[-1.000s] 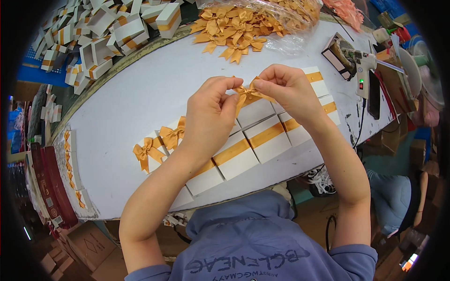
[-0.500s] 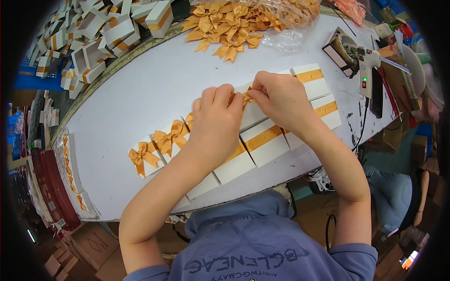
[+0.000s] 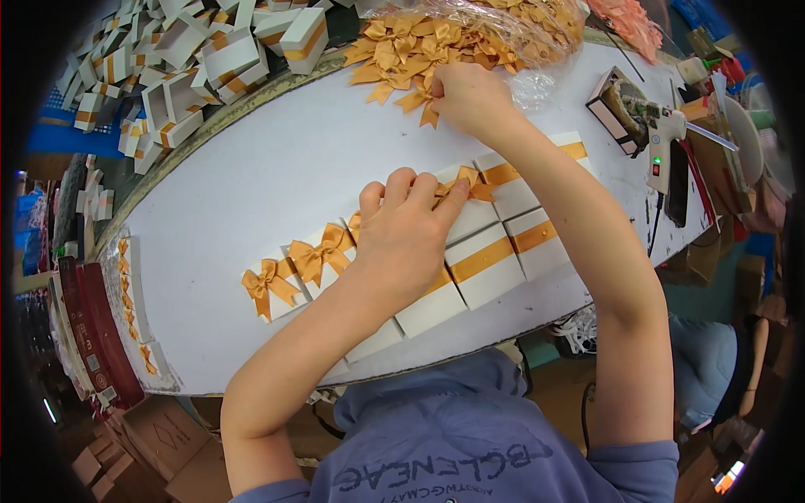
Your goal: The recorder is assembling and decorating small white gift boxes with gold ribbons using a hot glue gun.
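My left hand [image 3: 402, 239] lies over the far row of white boxes, its forefinger stretched onto a gold ribbon bow [image 3: 480, 186] and its other fingers bent and spread. My right hand [image 3: 474, 99] is at the near edge of a pile of gold bows [image 3: 402, 46], thumb and fingers pinched on one bow [image 3: 426, 109]. Two rows of white boxes with gold bands sit under and beside my left hand. At the left end, bows sit on a white box [image 3: 303, 303] and its neighbour. A near-row box [image 3: 490, 272] shows a small shiny dot on its band.
A glue gun [image 3: 667, 130] with a lit green light rests at the right beside a small open box [image 3: 614, 113]. Clear plastic wrap [image 3: 537, 84] lies around the bow pile. Heaped white boxes [image 3: 176, 92] stand far left. Finished bow-topped boxes [image 3: 138, 310] line the table's left edge.
My right hand has left the bow on the box and moved away to the bow pile. My left forefinger has come down over that bow. The whole view has shifted slightly.
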### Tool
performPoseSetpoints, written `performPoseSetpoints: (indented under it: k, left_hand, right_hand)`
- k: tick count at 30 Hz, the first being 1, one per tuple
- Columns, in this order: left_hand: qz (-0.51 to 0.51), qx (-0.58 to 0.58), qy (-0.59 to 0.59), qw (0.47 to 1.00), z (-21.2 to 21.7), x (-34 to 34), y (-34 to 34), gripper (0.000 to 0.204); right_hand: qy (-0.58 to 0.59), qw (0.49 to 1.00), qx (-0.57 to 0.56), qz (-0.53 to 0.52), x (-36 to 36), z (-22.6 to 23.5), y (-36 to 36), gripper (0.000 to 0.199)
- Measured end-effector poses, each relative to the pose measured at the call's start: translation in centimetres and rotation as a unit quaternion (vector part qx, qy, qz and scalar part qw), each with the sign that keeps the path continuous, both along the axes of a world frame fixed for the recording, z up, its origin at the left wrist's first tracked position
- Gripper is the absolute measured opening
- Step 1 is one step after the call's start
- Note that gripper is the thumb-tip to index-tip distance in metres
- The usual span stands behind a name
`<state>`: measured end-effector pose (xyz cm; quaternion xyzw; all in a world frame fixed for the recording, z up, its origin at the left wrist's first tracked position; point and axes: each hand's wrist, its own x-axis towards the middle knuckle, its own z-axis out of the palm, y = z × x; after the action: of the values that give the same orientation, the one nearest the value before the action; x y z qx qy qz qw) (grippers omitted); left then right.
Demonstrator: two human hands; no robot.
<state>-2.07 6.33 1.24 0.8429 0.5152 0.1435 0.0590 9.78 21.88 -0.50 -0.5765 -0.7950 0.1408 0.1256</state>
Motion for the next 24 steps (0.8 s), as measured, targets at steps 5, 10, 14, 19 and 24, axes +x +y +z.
performPoseSetpoints:
  k: [5,10,14,19,24]
  left_hand:
    - [0.092,-0.01,-0.293,0.952,0.9,-1.9,3.3,0.02]
    - [0.22,-0.188,-0.456,0.842,0.5,-2.6,6.8,0.018]
    - [0.209,-0.156,-0.39,0.883,-1.0,-2.9,7.8,0.014]
    - [0.222,-0.182,-0.419,0.862,-1.4,-2.8,9.2,0.015]
    - [0.236,-0.124,-0.62,0.738,-0.7,-1.4,8.3,0.016]
  right_hand:
    - [-0.025,0.999,0.007,0.028,0.1,-0.7,-0.3,0.012]
    - [0.018,0.999,0.026,0.004,-0.3,-0.3,0.1,0.013]
    - [-0.01,0.997,-0.076,0.016,-0.4,0.1,0.3,0.014]
    - [0.108,0.988,0.052,0.096,-0.1,1.9,-3.1,0.019]
    - [0.296,0.955,0.01,0.019,2.7,3.2,-5.0,0.026]
